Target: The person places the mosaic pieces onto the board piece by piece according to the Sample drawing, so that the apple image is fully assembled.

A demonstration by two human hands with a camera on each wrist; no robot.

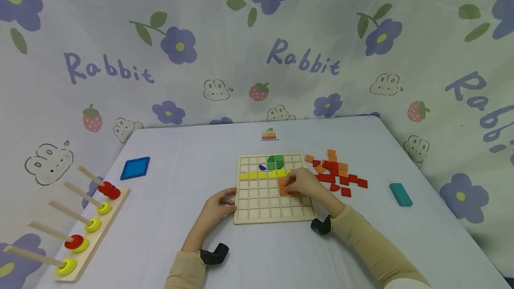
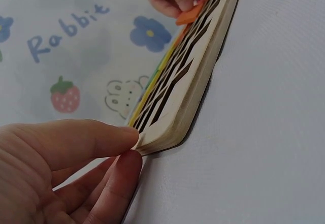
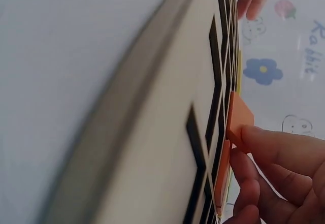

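A wooden grid board point(image 1: 253, 213) lies on the white table. My left hand point(image 1: 217, 208) pinches the board's left edge between thumb and forefinger, plain in the left wrist view. My right hand point(image 1: 304, 183) holds an orange square tile point(image 3: 240, 113) between thumb and fingers; the tile stands tilted over the grid in the right wrist view. Beneath those fingers another orange tile point(image 3: 222, 176) sits on the board. A row of yellow tiles point(image 1: 253, 175) crosses the grid, partly hidden by the right hand. Above it are green pieces point(image 1: 275, 162) and a small dark blue piece point(image 1: 262, 167).
Loose red and orange tiles point(image 1: 334, 167) are scattered right of the board. A picture card point(image 1: 269, 134) lies behind it. At far left are a blue tray point(image 1: 135, 168) and a peg stand point(image 1: 102, 232) with red and yellow rings. A teal block point(image 1: 400, 194) lies far right.
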